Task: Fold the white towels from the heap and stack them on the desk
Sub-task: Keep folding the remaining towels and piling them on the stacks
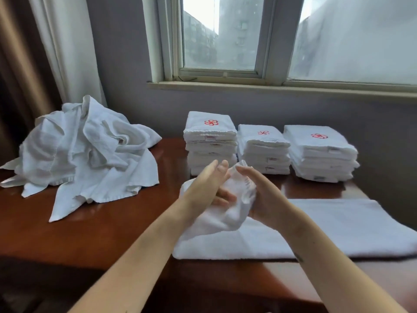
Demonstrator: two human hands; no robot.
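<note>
**Towel end lifted between your hands**

You have one white towel [327, 227] in front of you, thick and plain, already folded into a long band. Most of it lies flat on the desk [90, 233]. Only its left end is raised off the wood, bunched and blurred between your hands. Your left hand [207, 190] lies against that end with its fingers [223, 168] straight and pointing up, pressed flat rather than curled. Your right hand [264, 199] grasps the bunch from the other side, its fingers curled round the cloth.

The towel's long axis runs left to right across the desk. From your fingers it stretches to the right, under your right wrist, and its far end leaves the picture. The lifted end points up and away from you.

Just beyond your fingertips, three stacks of folded white towels stand in a row. The left stack [209, 145] is right behind your left fingers, the middle stack [264, 152] is behind your right fingertips, and the right stack [320, 157] is further right. Each top towel bears a red flower emblem [211, 122]. Well to the left of your left fingers sits the heap [85, 150] of crumpled white towels, with some corners trailing onto the wood.

The desk is glossy reddish-brown wood. Behind it is a grey wall [126, 86], with a window [221, 35] above the stacks and a pale curtain [67, 48] above the heap.
</note>
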